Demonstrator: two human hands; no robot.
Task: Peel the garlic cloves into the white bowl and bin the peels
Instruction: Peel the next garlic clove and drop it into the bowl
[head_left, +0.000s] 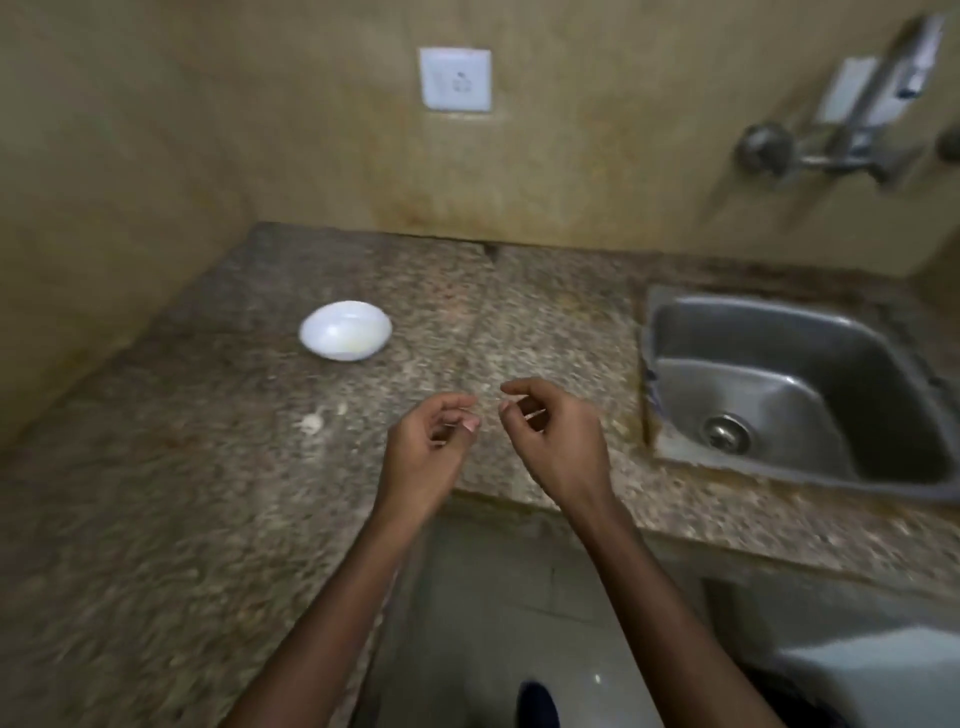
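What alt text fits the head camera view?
Two bare hands, the left hand and the right hand, hover with curled fingers over a speckled brown granite counter; whether they pinch anything is too blurred to tell. A round white bowl sits behind on the left, a steel sink on the right.

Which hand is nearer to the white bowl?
Left. The left hand is right of the white bowl, apart from it; the right hand is farther right, toward the sink.

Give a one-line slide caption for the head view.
Left hand and right hand pinch garlic bits over the counter, between bowl and sink.
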